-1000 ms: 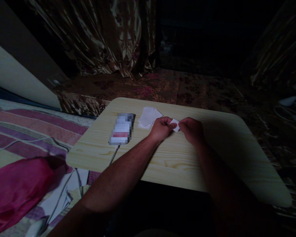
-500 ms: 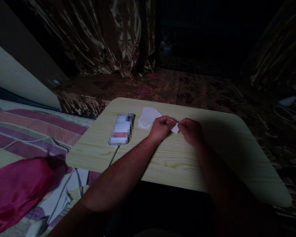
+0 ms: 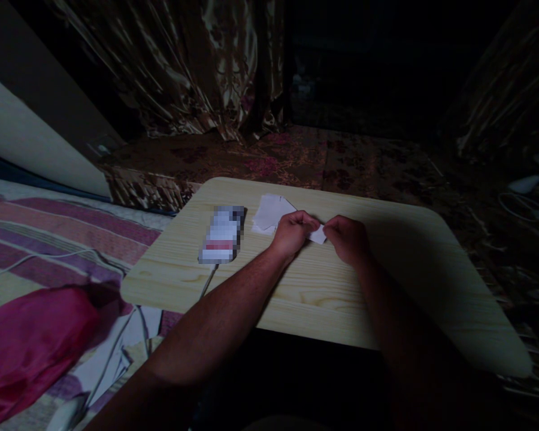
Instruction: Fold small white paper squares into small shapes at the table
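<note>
Over the middle of the small wood-grain table (image 3: 323, 299), my left hand (image 3: 294, 232) pinches a small white piece of paper (image 3: 318, 233). My right hand (image 3: 348, 238) is closed at that paper's right corner, thumb and fingertips pressed together on it. Part of the paper is hidden behind my left fingers. Just beyond my left hand lie several white paper sheets (image 3: 272, 211), loosely stacked and overlapping, their near edge partly covered by the hand.
A phone (image 3: 221, 234), blurred out, lies left of the papers with a white cable (image 3: 209, 281) running off the table edge. At left is a striped bed (image 3: 130, 230) with a pink cloth (image 3: 36, 341) and more papers (image 3: 103, 365). Patterned curtains (image 3: 224, 66) hang behind.
Almost nothing differs. My left fingers have shifted very slightly on the small paper, and a little more of it shows between my hands.
</note>
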### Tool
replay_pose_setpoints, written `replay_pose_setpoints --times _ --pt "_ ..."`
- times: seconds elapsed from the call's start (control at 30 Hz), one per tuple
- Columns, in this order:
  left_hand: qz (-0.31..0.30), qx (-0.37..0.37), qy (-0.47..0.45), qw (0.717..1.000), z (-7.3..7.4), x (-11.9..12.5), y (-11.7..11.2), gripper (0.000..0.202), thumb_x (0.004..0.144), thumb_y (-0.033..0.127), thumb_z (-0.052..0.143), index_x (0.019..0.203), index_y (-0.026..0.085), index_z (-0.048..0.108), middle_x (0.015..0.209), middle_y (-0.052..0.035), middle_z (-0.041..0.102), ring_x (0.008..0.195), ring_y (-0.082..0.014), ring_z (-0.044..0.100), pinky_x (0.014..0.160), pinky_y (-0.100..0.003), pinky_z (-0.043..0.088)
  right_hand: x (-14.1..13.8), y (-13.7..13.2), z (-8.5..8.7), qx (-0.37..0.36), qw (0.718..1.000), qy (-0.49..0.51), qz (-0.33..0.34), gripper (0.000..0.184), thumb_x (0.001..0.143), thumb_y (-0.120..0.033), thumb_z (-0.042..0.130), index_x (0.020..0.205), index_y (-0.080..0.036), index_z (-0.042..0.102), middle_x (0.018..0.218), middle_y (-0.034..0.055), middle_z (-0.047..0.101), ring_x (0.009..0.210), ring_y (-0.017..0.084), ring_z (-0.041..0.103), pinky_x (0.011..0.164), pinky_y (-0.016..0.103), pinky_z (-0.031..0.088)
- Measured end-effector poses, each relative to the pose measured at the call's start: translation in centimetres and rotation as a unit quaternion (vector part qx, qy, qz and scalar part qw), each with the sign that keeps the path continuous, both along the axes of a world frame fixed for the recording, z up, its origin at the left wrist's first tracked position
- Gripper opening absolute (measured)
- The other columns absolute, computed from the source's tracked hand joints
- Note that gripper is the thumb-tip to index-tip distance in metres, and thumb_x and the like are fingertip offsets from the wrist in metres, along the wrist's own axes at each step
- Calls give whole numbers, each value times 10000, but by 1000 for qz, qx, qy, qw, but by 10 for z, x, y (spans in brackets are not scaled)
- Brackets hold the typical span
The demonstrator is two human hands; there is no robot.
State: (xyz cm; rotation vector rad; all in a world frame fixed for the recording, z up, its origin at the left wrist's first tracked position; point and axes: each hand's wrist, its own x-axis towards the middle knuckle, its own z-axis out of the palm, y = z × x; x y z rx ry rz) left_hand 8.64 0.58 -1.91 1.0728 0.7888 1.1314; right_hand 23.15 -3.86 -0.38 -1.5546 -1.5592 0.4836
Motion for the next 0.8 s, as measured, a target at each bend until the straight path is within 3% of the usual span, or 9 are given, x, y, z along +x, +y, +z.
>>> replay_pose_setpoints --times 0.2,0.33,0.8 --pt "-8 21 30 999 -1 0 0 168 633 268 730 706 125 681 666 -16 659 573 -92 529 577 -232 396 1 1 1 0 1000 26 -15 159 725 -321 565 658 -187 620 535 -34 562 524 124 504 522 233 372" --pt "-33 4 56 998 -3 0 2 256 594 325 778 698 131 648 664 -16 656 570 -101 545 582 -240 406 3 2 -1 3 998 50 -29 171 723 -337 566 671 -188 632 558 -23 589 533 131 514 518 235 384" --pt "-13 25 70 997 -1 0 -2 285 597 344 784 652 138 595 619 2 618 525 -84 495 532 -230 373 1 2 -2 11 998 54 -23 173 719 -346 588 659 -189 627 562 -21 588 543 133 518 530 242 394"
